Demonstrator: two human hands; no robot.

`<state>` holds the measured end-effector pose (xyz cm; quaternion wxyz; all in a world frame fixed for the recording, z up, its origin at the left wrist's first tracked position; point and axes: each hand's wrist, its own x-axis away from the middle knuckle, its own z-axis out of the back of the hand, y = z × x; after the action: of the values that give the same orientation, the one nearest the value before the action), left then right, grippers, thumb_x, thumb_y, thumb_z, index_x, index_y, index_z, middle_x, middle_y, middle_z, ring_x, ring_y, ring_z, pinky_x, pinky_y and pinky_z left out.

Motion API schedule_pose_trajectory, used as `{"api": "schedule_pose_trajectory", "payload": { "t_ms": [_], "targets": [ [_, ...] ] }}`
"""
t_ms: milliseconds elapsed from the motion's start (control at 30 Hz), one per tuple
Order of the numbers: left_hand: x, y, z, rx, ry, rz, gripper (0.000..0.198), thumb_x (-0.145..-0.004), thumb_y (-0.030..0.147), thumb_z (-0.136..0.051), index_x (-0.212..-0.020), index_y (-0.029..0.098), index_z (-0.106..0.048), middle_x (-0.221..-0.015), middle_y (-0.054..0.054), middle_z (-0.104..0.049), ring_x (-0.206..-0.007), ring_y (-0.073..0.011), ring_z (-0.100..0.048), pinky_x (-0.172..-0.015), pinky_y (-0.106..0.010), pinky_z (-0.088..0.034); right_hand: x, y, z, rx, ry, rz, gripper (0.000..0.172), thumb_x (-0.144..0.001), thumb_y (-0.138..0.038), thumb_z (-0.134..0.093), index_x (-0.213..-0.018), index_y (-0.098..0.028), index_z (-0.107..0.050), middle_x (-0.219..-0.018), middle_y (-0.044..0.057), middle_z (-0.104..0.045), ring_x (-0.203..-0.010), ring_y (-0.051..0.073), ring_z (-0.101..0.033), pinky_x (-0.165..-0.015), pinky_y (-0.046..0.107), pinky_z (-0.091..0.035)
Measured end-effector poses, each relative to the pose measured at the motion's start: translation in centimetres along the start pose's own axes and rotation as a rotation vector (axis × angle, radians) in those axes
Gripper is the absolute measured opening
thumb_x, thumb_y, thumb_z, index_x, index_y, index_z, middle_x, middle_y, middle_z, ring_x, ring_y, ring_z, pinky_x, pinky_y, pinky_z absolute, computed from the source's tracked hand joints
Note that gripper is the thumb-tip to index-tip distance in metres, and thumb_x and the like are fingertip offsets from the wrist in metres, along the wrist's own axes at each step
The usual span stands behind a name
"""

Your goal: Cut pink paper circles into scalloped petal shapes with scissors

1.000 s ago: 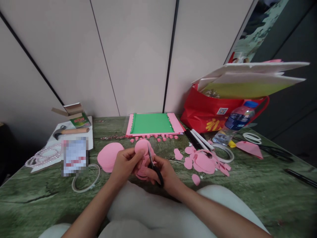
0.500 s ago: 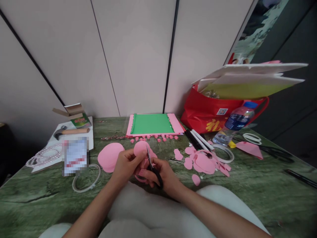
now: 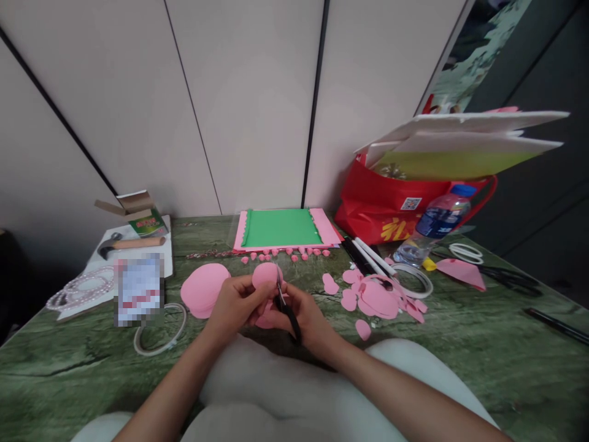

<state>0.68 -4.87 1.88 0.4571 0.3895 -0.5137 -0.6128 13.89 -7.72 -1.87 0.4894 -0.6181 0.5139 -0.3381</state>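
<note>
A piece of pink paper [image 3: 264, 275] with a rounded edge is pinched in my left hand [image 3: 237, 304]. My right hand [image 3: 307, 316] grips black-handled scissors [image 3: 289, 316], whose blades point away from me and lie against the paper's right edge. More pink paper hangs below, between the two hands, partly hidden by my fingers. Just left of my left hand lies a stack of round pink paper pieces [image 3: 205, 290]. Cut pink scraps and petal-like pieces [image 3: 380, 299] are spread on the table to the right of my right hand.
Behind the hands, a green sheet [image 3: 283, 227] lies on pink paper, fronted by a row of small pink curls [image 3: 294, 258]. A hammer [image 3: 138, 244], bead strings [image 3: 83, 288] and a tape roll [image 3: 140, 344] are left; a red bag [image 3: 368, 202] and water bottle [image 3: 437, 224] stand right.
The scissor blades have come closer together and turned more upright along the paper's right edge. The paper has shifted slightly right, and my hands are a little closer together.
</note>
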Motion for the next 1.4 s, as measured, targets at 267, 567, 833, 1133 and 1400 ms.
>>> {"api": "schedule_pose_trajectory", "payload": {
  "t_ms": [267, 567, 833, 1133, 1400],
  "targets": [
    [-0.06, 0.0, 0.09, 0.005, 0.006, -0.02, 0.034, -0.069, 0.039, -0.063, -0.047, 0.016, -0.051, -0.035, 0.007, -0.043, -0.029, -0.0034, -0.034, -0.03, -0.015, -0.023, 0.04, -0.31, -0.22, 0.024, 0.03, -0.006, 0.036, -0.056, -0.035, -0.077, -0.076, -0.019, -0.052, -0.065, -0.003, -0.054, -0.058, 0.01, -0.045, -0.055, 0.022, -0.039],
    [-0.07, 0.05, 0.16, 0.024, 0.025, -0.044, 0.034, -0.071, 0.036, -0.061, -0.047, 0.016, -0.048, -0.035, 0.008, -0.043, -0.028, -0.0029, -0.034, -0.029, -0.014, -0.024, 0.09, -0.37, -0.01, 0.061, 0.04, -0.024, 0.036, -0.056, -0.037, -0.076, -0.075, -0.018, -0.053, -0.059, -0.005, -0.051, -0.049, 0.007, -0.038, -0.044, 0.018, -0.032],
    [-0.1, -0.2, 0.29, 0.017, 0.071, -0.059, 0.035, -0.074, 0.036, -0.06, -0.047, 0.016, -0.047, -0.035, 0.007, -0.044, -0.028, -0.0032, -0.035, -0.029, -0.015, -0.023, 0.06, 0.05, 0.17, 0.058, 0.06, -0.033, 0.035, -0.057, -0.038, -0.076, -0.072, -0.017, -0.053, -0.05, -0.007, -0.05, -0.042, 0.006, -0.038, -0.04, 0.017, -0.028],
    [-0.22, -0.32, 0.34, 0.064, 0.122, -0.076, 0.035, -0.077, 0.035, -0.057, -0.049, 0.016, -0.047, -0.037, 0.007, -0.044, -0.026, -0.002, -0.033, -0.028, -0.014, -0.018, 0.08, -0.17, 0.19, 0.09, 0.047, -0.033, 0.031, -0.059, -0.038, -0.074, -0.069, -0.018, -0.052, -0.045, -0.007, -0.049, -0.039, 0.007, -0.04, -0.038, 0.018, -0.028],
    [-0.29, -0.6, 0.56, 0.107, 0.182, -0.124, 0.034, -0.079, 0.031, -0.057, -0.05, 0.015, -0.047, -0.04, 0.007, -0.045, -0.028, -0.0015, -0.033, -0.029, -0.013, -0.02, 0.28, -0.43, 0.02, 0.115, 0.053, -0.073, 0.028, -0.06, -0.036, -0.072, -0.068, -0.018, -0.052, -0.04, -0.009, -0.048, -0.036, 0.007, -0.04, -0.037, 0.017, -0.028]
  ]
}}
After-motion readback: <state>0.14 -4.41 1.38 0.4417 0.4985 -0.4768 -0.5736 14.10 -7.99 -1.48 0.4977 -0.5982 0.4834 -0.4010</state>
